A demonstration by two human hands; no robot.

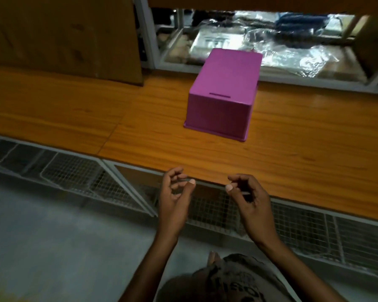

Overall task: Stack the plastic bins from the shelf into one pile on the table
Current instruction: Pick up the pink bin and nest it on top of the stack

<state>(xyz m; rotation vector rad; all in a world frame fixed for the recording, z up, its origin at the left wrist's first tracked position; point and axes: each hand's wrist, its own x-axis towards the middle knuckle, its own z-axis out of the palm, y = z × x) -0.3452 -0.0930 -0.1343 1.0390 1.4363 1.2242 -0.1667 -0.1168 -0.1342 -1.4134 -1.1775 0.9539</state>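
Head view. Tabletop (292,153): orange-brown wood grain, in two panels that meet at a slanted seam left of centre. Purple bin (223,90): one plastic bin, upside down, base up and rim flat on the tabletop, on the right-hand panel close to the far edge; a narrow slot shows in the base by its near side. Left hand (175,201): just in front of the near edge of the tabletop, fingers loosely curled, thumb raised, holding nothing, well apart from the bin. Right hand (250,203): beside the left with a gap between them, at the same near edge, fingers likewise loosely curled and holding nothing. Wire mesh (74,177): grey grid panels in a pale frame below the tabletop, running along its near side. Floor (52,247): grey and smooth, at lower left. Brown board (63,35): a large flat panel standing upright at the far left corner of the tabletop. Shelf frame (150,40): pale metal uprights behind the far edge. Plastic-wrapped packages (282,51): shiny, crumpled wrap, lying on the shelf behind the bin; their contents cannot be made out. Shirt (238,280): grey with dark print, at the bottom edge.
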